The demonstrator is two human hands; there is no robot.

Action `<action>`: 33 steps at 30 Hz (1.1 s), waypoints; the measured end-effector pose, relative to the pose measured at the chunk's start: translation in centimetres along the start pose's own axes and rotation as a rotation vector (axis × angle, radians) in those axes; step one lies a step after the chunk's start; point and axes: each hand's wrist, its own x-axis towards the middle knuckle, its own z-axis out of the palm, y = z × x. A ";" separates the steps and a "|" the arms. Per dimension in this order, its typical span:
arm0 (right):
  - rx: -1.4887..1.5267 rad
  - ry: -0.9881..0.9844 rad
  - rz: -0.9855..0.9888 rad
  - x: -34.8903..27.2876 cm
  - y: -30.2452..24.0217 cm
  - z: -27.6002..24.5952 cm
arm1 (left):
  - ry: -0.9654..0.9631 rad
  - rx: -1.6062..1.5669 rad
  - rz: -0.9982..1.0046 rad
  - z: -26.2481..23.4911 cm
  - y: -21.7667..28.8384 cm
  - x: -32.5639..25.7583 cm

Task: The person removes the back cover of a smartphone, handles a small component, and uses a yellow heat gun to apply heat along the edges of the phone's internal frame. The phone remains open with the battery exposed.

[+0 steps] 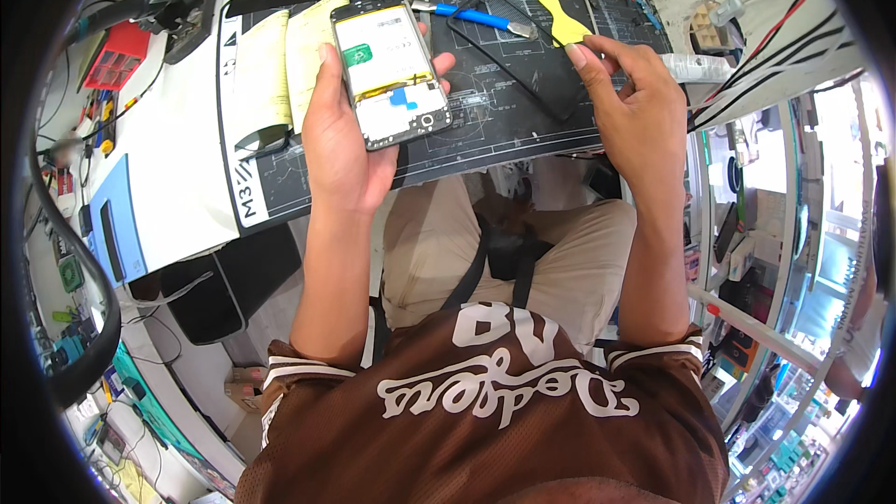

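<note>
My left hand (pixel 341 145) is wrapped round a smartphone (pixel 392 75) with its back off, thumb along one side and fingertips showing at the other. The phone's white-labelled battery, a green sticker and a blue patch face up. My right hand (pixel 639 84) is closed in a pinch at the wide end of a yellow plastic scraper (pixel 551 5). Whatever lies between its thumb and forefinger, if anything, is too small to make out. A thin black frame (pixel 509 65) lies on the mat between both hands, near a blue-handled tool (pixel 485 19).
A black printed work mat (pixel 467 145) covers much of the white table. Yellow paper sheets (pixel 266 75) lie left of the phone. A red box (pixel 119 54) and a blue folder-like sheet (pixel 119 224) sit farther left. Cables (pixel 775 47) hang at the right, beside glass shelves.
</note>
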 end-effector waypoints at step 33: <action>1.451 -0.637 0.535 -6.6 0.4 0.0 | 0.378 1.438 0.348 1.8 -3.0 -3.4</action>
